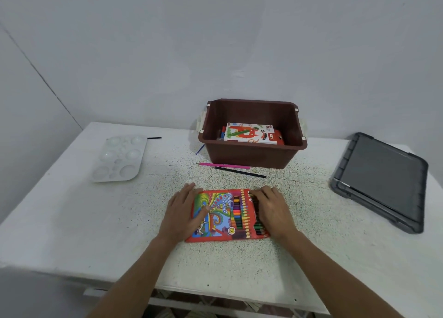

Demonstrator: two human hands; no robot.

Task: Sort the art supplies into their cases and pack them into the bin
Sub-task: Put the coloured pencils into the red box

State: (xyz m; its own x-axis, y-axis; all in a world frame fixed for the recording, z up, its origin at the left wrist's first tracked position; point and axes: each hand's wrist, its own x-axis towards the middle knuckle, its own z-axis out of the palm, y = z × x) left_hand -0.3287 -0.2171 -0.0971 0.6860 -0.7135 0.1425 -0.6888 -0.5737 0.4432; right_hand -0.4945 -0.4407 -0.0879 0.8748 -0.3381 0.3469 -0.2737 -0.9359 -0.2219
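A person is working at a white speckled table (96, 233), seen from above over both forearms. In the lower centre of the frame a red coloured-pencil case (219, 215) is lying flat. The left hand (183, 213) is resting on its left end with fingers stretched flat and the thumb on the cover, holding nothing. The right hand (272, 209) is lying over the case's right end, fingers spread and pressing on the pencils showing there, not gripping anything.

Judging by this, the person is seating the pencils in their case. Three pencils are still lying loose in the centre of the frame, beside the brown bin (251, 155): a pink pencil (224, 165), a black pencil (239, 172) and a blue pencil (200, 149) partly hidden at the bin's left. The next move is likely calling for those to be gathered and slid in, the case closed, then lifted into the bin.

The case is reading "Color Pencil" in curling letters, with "18" in a yellow badge. Inside the bin, a white box (249, 133) is reading "OIL PASTELS"; the red packet under it has lettering too small to read.

A white paint palette (119, 158) with a short black stick (154, 138) beside it is sitting at the left of the frame, and a grey lid (381, 181) at the right.
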